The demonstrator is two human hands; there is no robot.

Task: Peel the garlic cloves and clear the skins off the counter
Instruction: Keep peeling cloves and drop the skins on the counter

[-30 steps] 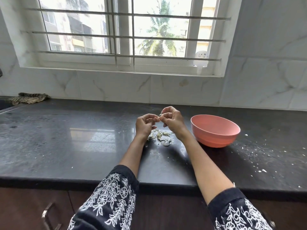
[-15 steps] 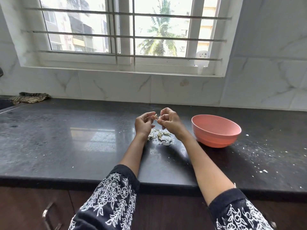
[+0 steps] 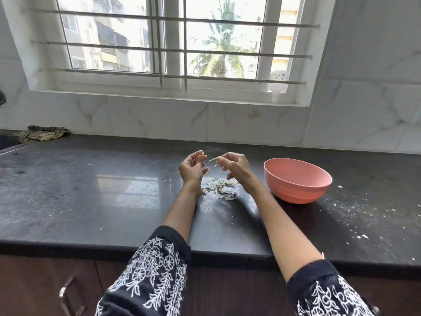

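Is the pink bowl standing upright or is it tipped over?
Upright. The pink bowl stands on its base on the dark counter, with its opening facing up. Whether anything lies inside, I cannot tell.

Two bare forearms, left hand (image 3: 192, 171) and right hand (image 3: 237, 167) with no rings or watch visible. Left sleeve (image 3: 155, 270) and right sleeve (image 3: 323, 290) dark navy/black fabric, elbow-length, dense white floral embroidery: wheel-like flowers, leafy vines. Cuffs plain dark, loose-fitting.
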